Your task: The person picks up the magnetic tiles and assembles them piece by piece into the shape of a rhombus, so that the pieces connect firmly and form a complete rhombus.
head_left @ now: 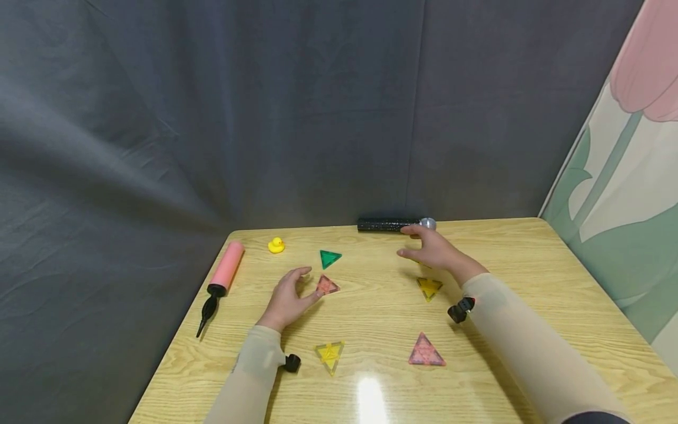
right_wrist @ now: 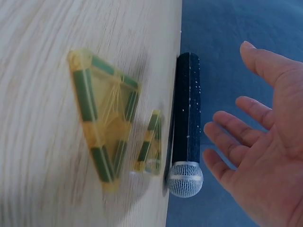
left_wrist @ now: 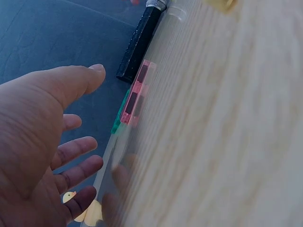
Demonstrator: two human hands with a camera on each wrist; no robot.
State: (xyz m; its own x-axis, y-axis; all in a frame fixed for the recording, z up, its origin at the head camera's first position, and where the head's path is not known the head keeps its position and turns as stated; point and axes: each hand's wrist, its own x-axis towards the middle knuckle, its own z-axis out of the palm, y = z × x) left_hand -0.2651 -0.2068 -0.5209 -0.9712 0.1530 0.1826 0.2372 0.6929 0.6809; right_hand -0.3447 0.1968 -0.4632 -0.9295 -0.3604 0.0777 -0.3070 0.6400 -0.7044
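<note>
My left hand [head_left: 288, 299] hovers over the left of the table with its fingers relaxed and spread, holding nothing. Just beyond its thumb lies a pink triangular magnetic tile [head_left: 328, 285], and a green triangular tile [head_left: 329, 259] sits a little farther back. Toward the back right, my right hand [head_left: 433, 250] hangs in the air, loosely extended and holding nothing. Near it are a yellow triangular tile [right_wrist: 105, 118], a second yellow tile [right_wrist: 150, 144] partly hidden by the hand in the head view, and a black microphone [right_wrist: 187, 109] with a silver mesh head.
Closer to the front lie another yellow tile [head_left: 330, 355] and another pink tile [head_left: 426, 351]. A pink hand pump [head_left: 229, 265] with a black nozzle rests along the left edge, beside a yellow rubber duck [head_left: 276, 245]. A dark curtain [head_left: 318, 118] hangs behind the table.
</note>
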